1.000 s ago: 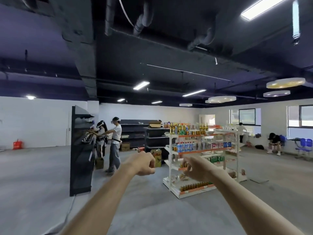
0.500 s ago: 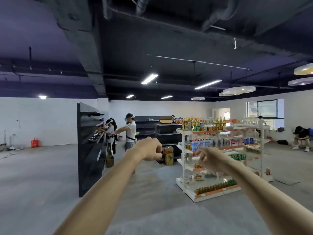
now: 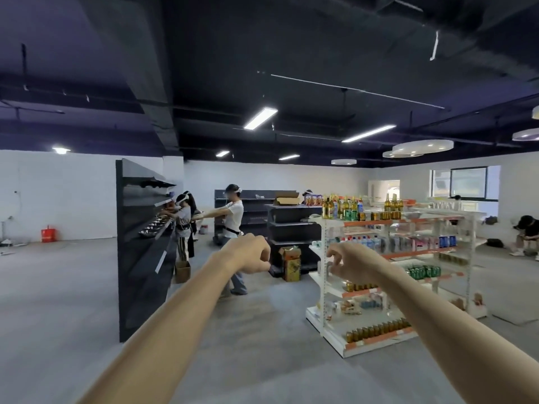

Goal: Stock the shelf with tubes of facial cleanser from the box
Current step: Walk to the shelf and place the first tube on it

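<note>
Grey concrete floor stretches ahead as a stocker's bare arms reach forward, both hands empty: the left hand curled into a fist, the right hand with fingers loosely bent. Over the past second the view has swung left, sliding the white shelf of bottles rightward. No box or cleanser tubes are in sight; stocking appears not yet begun.

**Open hall with store shelving**

A grey concrete floor runs to white walls under a black ceiling lit by fluorescent strips and round lamps. A black gondola shelf stands left, a white stocked shelf right, a window behind it.
</note>
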{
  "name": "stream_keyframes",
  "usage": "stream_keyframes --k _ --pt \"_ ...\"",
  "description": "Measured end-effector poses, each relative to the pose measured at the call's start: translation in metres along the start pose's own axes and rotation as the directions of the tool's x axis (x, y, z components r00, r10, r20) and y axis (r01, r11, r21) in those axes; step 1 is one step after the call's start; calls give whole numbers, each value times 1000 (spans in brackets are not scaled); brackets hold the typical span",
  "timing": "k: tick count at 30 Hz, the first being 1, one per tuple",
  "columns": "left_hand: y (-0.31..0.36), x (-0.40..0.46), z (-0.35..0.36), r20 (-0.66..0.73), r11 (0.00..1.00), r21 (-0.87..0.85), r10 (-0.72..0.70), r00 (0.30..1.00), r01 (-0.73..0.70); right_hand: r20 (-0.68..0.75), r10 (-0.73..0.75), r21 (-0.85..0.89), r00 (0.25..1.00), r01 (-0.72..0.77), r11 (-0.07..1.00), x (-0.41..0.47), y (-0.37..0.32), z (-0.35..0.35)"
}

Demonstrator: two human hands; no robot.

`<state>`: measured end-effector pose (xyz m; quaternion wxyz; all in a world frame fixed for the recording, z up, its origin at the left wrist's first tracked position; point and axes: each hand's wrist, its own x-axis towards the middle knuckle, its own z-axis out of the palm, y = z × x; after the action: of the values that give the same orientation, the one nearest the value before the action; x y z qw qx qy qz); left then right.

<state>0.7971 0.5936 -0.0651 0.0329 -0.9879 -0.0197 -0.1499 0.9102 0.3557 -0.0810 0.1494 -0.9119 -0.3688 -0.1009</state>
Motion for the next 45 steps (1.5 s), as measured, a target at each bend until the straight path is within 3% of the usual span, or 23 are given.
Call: stream_keyframes --k 9,14,18,24,29,38,45 --pt "-137 182 42 19 986 164 37 999 -39 -13 100 11 995 -100 995 189 51 37" --pt "-170 273 93 55 994 73 73 996 -77 -23 138 -30 990 -138 990 270 90 52" --pt "-201 349 136 99 989 106 95 991 -105 0 172 -14 985 -172 985 347 132 81" --pt "-244 492 179 142 997 42 61 988 -68 44 174 -46 984 -172 984 475 210 118" --pt "-258 605 205 68 995 -7 96 993 -96 -19 179 -37 984 -180 983 580 269 118" --pt "-300 773 257 48 990 -22 143 989 -142 23 138 -177 990 -132 975 749 316 145" --pt "-373 898 296 4 980 -62 191 982 -190 24 173 -208 985 -164 964 884 343 179"
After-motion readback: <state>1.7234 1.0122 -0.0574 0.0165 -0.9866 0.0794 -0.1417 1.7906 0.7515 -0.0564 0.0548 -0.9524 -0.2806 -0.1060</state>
